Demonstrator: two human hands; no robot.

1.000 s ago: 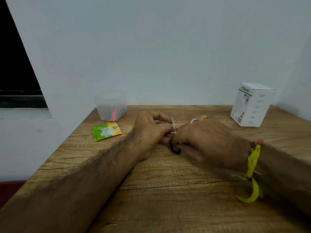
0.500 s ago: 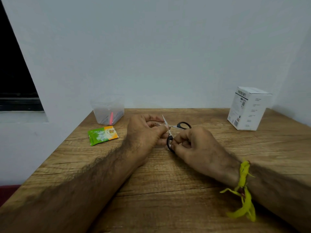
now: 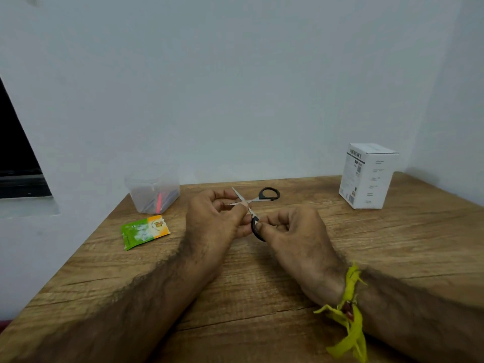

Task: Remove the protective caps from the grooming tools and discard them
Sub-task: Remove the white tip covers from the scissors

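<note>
Small black-handled scissors (image 3: pixel 258 205), blades spread, hang over the wooden desk (image 3: pixel 262 284). Left hand (image 3: pixel 212 224) pinches one blade tip; right hand (image 3: pixel 290 231) pinches the near handle loop. Clear plastic tub (image 3: pixel 152 191), green-orange sachet (image 3: pixel 144 231) and white carton (image 3: pixel 368 175) stand well apart.

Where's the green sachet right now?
In the head view the green sachet lies flat on the table, left of the left hand, just in front of the clear plastic container.

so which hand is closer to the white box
Right. The right hand lies between the scissors and the white box, with bare table separating them. The left hand sits farther off, beyond the scissors.
</note>
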